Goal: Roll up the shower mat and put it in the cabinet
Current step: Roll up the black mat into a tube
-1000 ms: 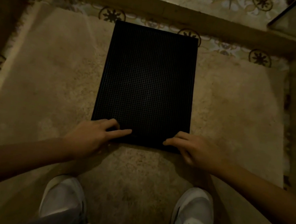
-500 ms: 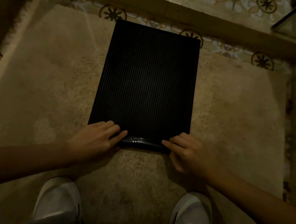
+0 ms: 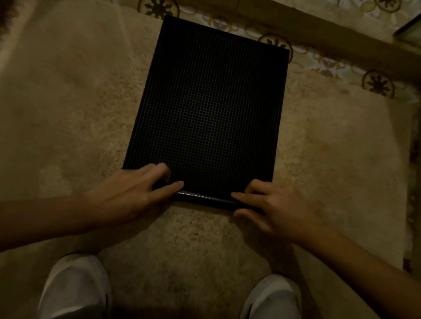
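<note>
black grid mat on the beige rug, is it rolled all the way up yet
No, only the near edge of the black grid-textured shower mat is curled under both hands; the rest lies flat.

Dim, yellowish light over my view. Corners fall dark and bend, wide-angle. My shoes point(image 3: 76, 290) blur softly.

No words, numbers or brand marks can be read anywhere here; the light is too dim for fine print.
</note>
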